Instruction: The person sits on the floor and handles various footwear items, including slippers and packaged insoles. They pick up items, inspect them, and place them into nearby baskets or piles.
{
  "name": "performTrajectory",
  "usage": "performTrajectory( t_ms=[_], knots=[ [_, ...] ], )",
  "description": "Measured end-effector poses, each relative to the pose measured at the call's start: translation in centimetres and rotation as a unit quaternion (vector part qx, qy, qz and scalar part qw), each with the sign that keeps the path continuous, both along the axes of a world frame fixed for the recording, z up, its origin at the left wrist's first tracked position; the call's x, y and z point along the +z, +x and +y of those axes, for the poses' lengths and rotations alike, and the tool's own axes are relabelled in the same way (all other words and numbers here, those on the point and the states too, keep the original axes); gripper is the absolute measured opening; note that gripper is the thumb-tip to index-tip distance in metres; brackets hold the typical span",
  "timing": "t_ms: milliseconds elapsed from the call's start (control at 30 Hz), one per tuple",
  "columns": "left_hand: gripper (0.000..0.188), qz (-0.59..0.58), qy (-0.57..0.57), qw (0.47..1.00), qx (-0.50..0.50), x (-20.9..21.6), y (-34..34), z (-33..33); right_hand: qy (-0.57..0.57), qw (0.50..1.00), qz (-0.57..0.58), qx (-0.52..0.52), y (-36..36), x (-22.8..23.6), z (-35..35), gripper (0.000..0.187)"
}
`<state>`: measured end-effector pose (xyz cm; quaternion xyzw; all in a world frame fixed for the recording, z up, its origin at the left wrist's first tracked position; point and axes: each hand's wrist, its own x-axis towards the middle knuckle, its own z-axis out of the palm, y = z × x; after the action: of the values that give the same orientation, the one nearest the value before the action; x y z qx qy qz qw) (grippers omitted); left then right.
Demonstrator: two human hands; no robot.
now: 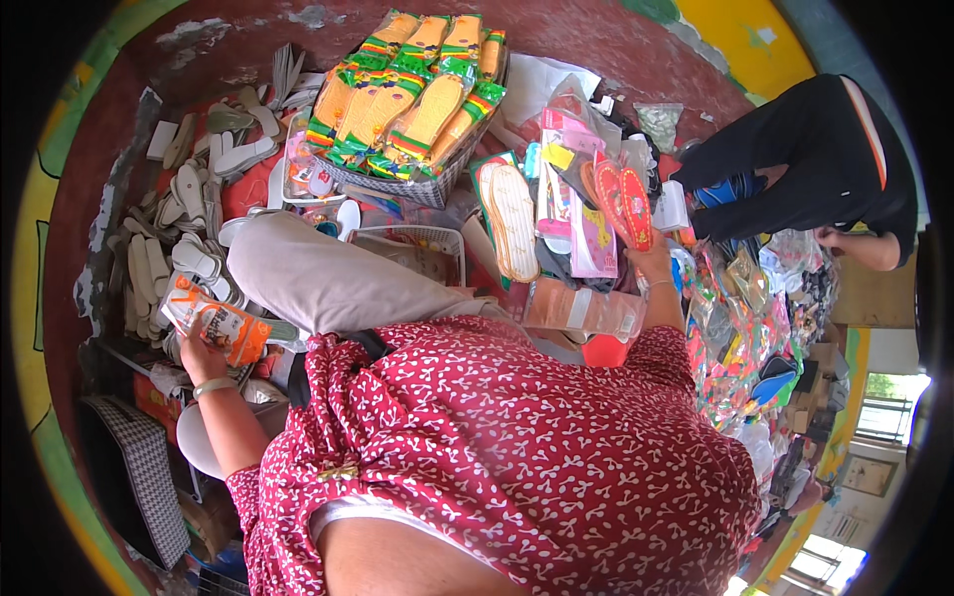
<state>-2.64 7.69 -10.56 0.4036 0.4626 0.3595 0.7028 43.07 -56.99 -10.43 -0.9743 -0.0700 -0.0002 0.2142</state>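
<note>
Insoles in both hands, sorting partway through.
Left hand (202, 358) grips an orange packet (217, 323); right hand (651, 260) pinches a red pair (623, 202). Packed basket (417, 184) sits at the floor's far edge, loose white soles (184, 233) left unpacked.

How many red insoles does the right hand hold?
2, as far as I can tell: a pair of red insoles side by side, upright above the right hand, beside pink packets. More may be hidden behind.
</note>
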Motion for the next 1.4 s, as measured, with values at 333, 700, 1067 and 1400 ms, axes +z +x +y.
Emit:
performTrajectory(
  t_ms=[333, 700, 1067, 1400],
  knots=[
    [0.02, 0.008, -0.012, 1.0, 0.013, 0.5, 0.9, -1.1, 0.359, 0.931, 0.069, -0.011, 3.0, 5.4, -6.3, 0.042],
    [0.023, -0.007, -0.014, 1.0, 0.001, 0.9, 0.7, -1.1, -0.129, 0.985, 0.066, 0.089, 4.4, 1.3, 2.3, 0.104],
    [0.028, -0.021, -0.006, 1.0, 0.003, 1.9, 0.7, -2.2, 0.059, 0.979, 0.191, -0.04, 6.0, 4.6, 0.6, 0.046],
    [0.029, -0.029, -0.023, 0.999, -0.022, -0.2, -0.8, -0.5, 0.3, 0.917, 0.254, -0.067, 3.5, 11.5, -0.9, 0.035]
  ],
)
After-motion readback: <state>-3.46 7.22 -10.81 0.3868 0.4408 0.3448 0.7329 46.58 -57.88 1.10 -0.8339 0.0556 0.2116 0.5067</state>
